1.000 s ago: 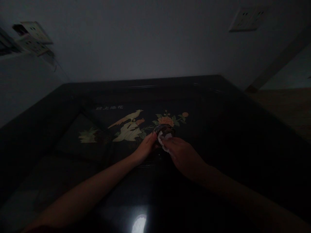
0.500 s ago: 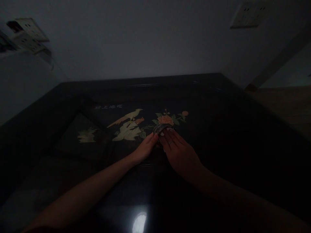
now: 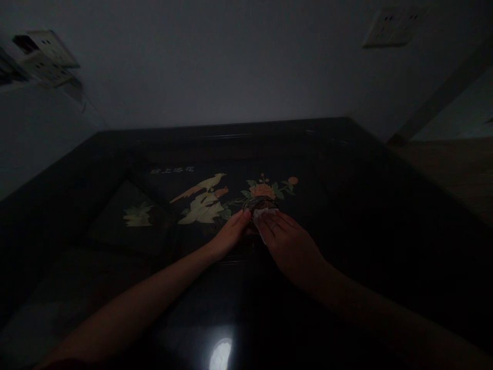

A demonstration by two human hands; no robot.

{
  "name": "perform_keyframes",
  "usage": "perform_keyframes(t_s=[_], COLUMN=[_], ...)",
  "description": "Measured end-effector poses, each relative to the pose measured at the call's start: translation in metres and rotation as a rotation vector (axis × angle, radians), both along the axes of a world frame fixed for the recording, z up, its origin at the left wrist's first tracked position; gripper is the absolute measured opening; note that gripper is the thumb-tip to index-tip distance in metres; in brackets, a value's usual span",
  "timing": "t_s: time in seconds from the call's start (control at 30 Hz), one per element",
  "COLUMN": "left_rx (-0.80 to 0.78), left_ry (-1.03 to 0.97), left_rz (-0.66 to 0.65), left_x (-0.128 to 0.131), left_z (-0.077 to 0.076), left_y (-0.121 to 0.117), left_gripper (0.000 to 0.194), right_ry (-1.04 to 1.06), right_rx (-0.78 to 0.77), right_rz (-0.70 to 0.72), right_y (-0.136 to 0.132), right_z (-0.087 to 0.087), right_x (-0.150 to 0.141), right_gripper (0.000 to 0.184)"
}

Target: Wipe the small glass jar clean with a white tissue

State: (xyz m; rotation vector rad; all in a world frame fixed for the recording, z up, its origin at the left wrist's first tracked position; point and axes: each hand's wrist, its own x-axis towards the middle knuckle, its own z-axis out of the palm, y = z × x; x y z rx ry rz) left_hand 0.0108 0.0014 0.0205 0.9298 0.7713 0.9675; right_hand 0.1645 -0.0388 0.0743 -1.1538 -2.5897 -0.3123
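A small round, dark, glassy dish (image 3: pixel 257 202) is at the middle of the dark glossy tabletop (image 3: pixel 215 288); its exact kind is hard to make out in the dim light. My left hand (image 3: pixel 231 229) is closed on its left side, thumb at the near rim. Under the fingers of my right hand (image 3: pixel 289 241), a crumpled white tissue (image 3: pixel 262 221) lies against the dish's near right part. A ring shows on one right finger. Both hands hide the dish's lower part, and I cannot tell whether it touches the table.
Bird and flower pictures (image 3: pixel 204 205) and white characters decorate the tabletop. A pale wall (image 3: pixel 231 67) stands behind it. Sockets are on the wall at right (image 3: pixel 391 25), with more at upper left (image 3: pixel 50 51). Wooden flooring (image 3: pixel 450 164) shows at the right.
My right fingers have drawn back slightly towards me over the dish. More of the white tissue and of the dish's rim shows now. My left hand keeps its place.
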Motion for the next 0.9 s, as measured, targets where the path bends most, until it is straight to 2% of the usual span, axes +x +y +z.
perform_keyframes(t_s=[0.27,0.4,0.53,0.7,0.8,0.9], left_rx=[-0.051,-0.087,-0.096,-0.068,-0.06,-0.059], left_ry=[-0.059,-0.173,-0.184,-0.106,-0.072,-0.052], left_rz=[-0.012,-0.062,-0.084,-0.012,0.006,-0.024], left_x=[-0.004,-0.002,0.0,-0.004,-0.005,-0.004], left_z=[0.0,0.004,0.003,-0.005,-0.006,-0.003], left_y=[0.001,0.002,0.003,0.001,0.0,0.001], left_gripper=[0.058,0.061,0.065,0.057,0.051,0.056], right_ry=[0.252,0.281,0.166,0.01,-0.023,-0.046], right_rx=[-0.284,-0.337,-0.24,-0.01,0.044,0.067], right_rz=[0.097,0.193,0.194,0.084,0.004,-0.023], right_y=[0.006,0.006,0.004,0.002,0.0,0.0], right_z=[0.003,0.003,0.002,-0.004,-0.006,-0.007], right_x=[0.004,0.003,0.001,-0.003,-0.004,-0.003], right_gripper=[0.037,0.043,0.045,0.043,0.042,0.042])
